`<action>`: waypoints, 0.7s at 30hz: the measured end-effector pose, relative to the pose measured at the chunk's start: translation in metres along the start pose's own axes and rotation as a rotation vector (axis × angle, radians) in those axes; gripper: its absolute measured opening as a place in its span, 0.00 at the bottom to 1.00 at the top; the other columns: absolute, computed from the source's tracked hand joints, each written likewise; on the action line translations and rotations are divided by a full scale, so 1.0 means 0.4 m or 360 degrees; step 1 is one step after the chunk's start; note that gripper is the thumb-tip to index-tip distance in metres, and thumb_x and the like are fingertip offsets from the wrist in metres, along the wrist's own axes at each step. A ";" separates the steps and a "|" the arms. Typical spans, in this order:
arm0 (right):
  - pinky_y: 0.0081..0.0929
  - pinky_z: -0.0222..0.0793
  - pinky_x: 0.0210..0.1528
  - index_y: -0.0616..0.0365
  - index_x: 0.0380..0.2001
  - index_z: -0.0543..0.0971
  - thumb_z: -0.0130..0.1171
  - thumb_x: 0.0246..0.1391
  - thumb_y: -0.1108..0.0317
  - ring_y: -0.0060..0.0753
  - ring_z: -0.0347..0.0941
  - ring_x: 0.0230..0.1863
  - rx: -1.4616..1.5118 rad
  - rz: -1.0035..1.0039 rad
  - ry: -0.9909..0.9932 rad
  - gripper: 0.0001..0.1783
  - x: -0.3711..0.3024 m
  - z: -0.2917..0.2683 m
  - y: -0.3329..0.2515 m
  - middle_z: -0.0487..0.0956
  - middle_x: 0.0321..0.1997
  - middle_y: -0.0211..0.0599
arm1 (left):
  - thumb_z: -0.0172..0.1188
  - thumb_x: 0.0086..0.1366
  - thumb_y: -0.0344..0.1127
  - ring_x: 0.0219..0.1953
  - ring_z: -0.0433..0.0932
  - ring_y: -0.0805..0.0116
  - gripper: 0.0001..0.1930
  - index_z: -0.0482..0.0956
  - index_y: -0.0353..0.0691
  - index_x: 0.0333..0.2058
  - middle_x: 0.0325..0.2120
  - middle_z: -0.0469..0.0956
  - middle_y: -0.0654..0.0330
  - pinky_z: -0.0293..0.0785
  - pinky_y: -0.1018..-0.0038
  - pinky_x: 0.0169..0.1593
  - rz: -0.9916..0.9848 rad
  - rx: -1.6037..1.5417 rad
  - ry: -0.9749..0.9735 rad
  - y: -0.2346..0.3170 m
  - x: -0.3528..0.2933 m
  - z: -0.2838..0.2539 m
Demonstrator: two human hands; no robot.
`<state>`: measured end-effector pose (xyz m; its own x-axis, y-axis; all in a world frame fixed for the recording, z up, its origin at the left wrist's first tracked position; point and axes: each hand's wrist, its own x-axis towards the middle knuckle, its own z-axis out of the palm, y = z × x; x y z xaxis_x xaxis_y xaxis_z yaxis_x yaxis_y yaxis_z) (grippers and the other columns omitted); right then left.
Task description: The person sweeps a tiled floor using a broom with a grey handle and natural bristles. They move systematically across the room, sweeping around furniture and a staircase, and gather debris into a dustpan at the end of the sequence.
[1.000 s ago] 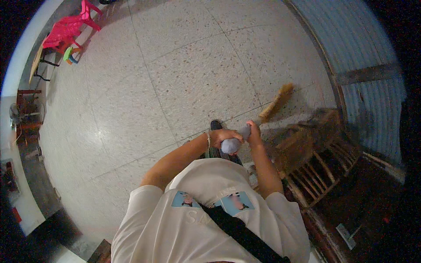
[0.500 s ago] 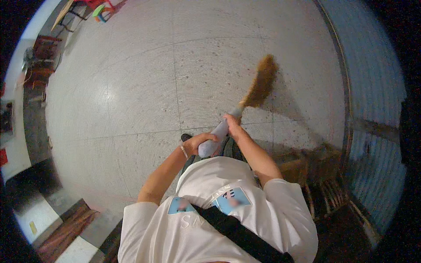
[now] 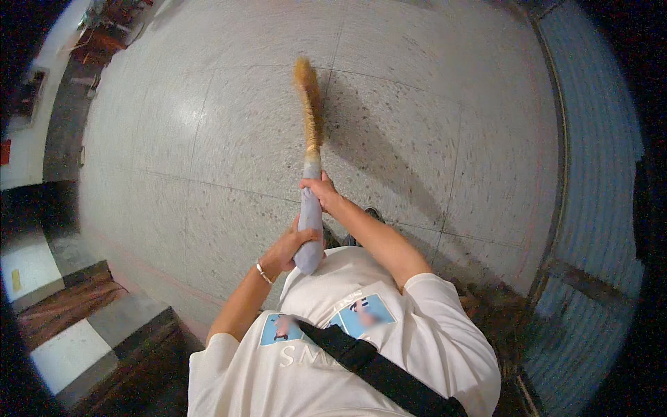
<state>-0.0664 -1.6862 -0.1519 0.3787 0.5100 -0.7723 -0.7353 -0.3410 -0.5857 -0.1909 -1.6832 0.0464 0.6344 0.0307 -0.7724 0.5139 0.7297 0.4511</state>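
Gripping a broom (image 3: 312,161) two-handed: long axis runs nearly straight out from the white shirt (image 3: 278,382), over the speckled floor (image 3: 243,139), bristles (image 3: 303,76) leaning a touch left. Right hand (image 3: 321,191) is nearer the bristles, left hand (image 3: 295,244) sits by the rounded butt end (image 3: 306,261). Fingers on both are wrapped round the grey handle (image 3: 310,208). Can't tell if the bristles touch down. Half a second ago they pointed off ahead-right, so they've swung left.
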 end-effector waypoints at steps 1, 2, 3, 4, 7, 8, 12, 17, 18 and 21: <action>0.38 0.68 0.27 0.52 0.46 0.58 0.60 0.30 0.77 0.34 0.68 0.32 -0.0039 -0.0032 0.0018 0.35 0.016 -0.002 0.021 0.68 0.34 0.38 | 0.55 0.50 0.35 0.27 0.73 0.64 0.30 0.51 0.47 0.51 0.30 0.68 0.56 0.74 0.67 0.28 -0.0014 0.0018 -0.0011 -0.003 0.002 -0.009; 0.39 0.68 0.28 0.52 0.46 0.58 0.60 0.30 0.77 0.34 0.67 0.33 0.0004 -0.0010 0.0073 0.35 0.004 -0.005 0.019 0.68 0.34 0.37 | 0.55 0.50 0.35 0.28 0.73 0.64 0.30 0.52 0.46 0.51 0.30 0.68 0.56 0.74 0.67 0.28 -0.0028 0.0027 -0.0011 -0.007 0.005 -0.022; 0.39 0.68 0.29 0.52 0.46 0.58 0.60 0.30 0.77 0.34 0.67 0.34 0.0048 0.0010 0.0130 0.35 -0.014 -0.020 0.017 0.68 0.34 0.37 | 0.55 0.50 0.35 0.28 0.72 0.65 0.30 0.52 0.46 0.51 0.31 0.68 0.56 0.74 0.67 0.28 -0.0043 0.0037 -0.0012 -0.011 0.010 -0.033; 0.40 0.68 0.31 0.52 0.46 0.58 0.61 0.30 0.77 0.34 0.67 0.34 0.0090 0.0032 0.0187 0.35 -0.039 -0.032 0.013 0.68 0.35 0.37 | 0.56 0.50 0.36 0.28 0.72 0.65 0.29 0.54 0.46 0.50 0.30 0.68 0.56 0.74 0.68 0.28 -0.0071 0.0020 -0.0039 -0.022 0.019 -0.044; 0.46 0.68 0.34 0.52 0.48 0.55 0.62 0.30 0.76 0.40 0.66 0.40 0.0141 0.0121 0.0360 0.39 -0.065 -0.076 0.017 0.66 0.41 0.41 | 0.58 0.49 0.39 0.27 0.73 0.65 0.29 0.57 0.45 0.50 0.29 0.70 0.57 0.74 0.69 0.28 -0.0151 -0.0046 -0.0191 -0.031 0.035 -0.076; 0.47 0.68 0.35 0.52 0.49 0.54 0.62 0.30 0.76 0.42 0.66 0.41 0.0092 0.0169 0.0448 0.40 -0.068 -0.076 0.027 0.65 0.42 0.42 | 0.58 0.49 0.39 0.27 0.73 0.65 0.29 0.57 0.45 0.49 0.29 0.70 0.57 0.74 0.69 0.28 -0.0178 -0.0087 -0.0260 -0.041 0.043 -0.094; 0.53 0.68 0.37 0.53 0.51 0.52 0.62 0.29 0.77 0.45 0.65 0.44 0.0213 0.0427 0.0621 0.43 -0.144 -0.024 0.027 0.64 0.46 0.45 | 0.59 0.48 0.41 0.26 0.74 0.65 0.30 0.58 0.44 0.50 0.28 0.71 0.57 0.73 0.69 0.28 -0.0270 -0.0258 -0.0397 -0.094 0.039 -0.166; 0.51 0.69 0.36 0.54 0.49 0.53 0.60 0.30 0.79 0.46 0.67 0.41 0.0191 0.0378 0.0404 0.40 -0.044 0.106 0.175 0.63 0.45 0.47 | 0.57 0.49 0.39 0.25 0.73 0.67 0.33 0.53 0.45 0.53 0.28 0.70 0.57 0.74 0.69 0.26 -0.0237 -0.0218 -0.0065 -0.110 -0.027 -0.257; 0.49 0.69 0.36 0.54 0.48 0.54 0.60 0.30 0.79 0.45 0.67 0.39 0.0098 0.0416 0.0335 0.38 -0.025 0.145 0.204 0.64 0.43 0.46 | 0.57 0.49 0.38 0.25 0.73 0.67 0.35 0.50 0.46 0.55 0.28 0.70 0.56 0.74 0.70 0.25 -0.0216 -0.0212 -0.0004 -0.119 -0.048 -0.275; 0.45 0.70 0.34 0.53 0.45 0.57 0.59 0.31 0.79 0.41 0.68 0.36 -0.0096 0.0385 0.0047 0.34 0.022 0.269 0.233 0.65 0.39 0.43 | 0.57 0.48 0.36 0.28 0.73 0.66 0.36 0.49 0.46 0.55 0.31 0.68 0.56 0.74 0.68 0.28 -0.0016 -0.0213 0.0230 -0.125 -0.086 -0.307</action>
<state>-0.1922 -1.6286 -0.1869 0.2125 0.3848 -0.8982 -0.7719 -0.4975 -0.3957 -0.3093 -1.6368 -0.0045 0.5352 0.1135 -0.8371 0.4324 0.8144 0.3869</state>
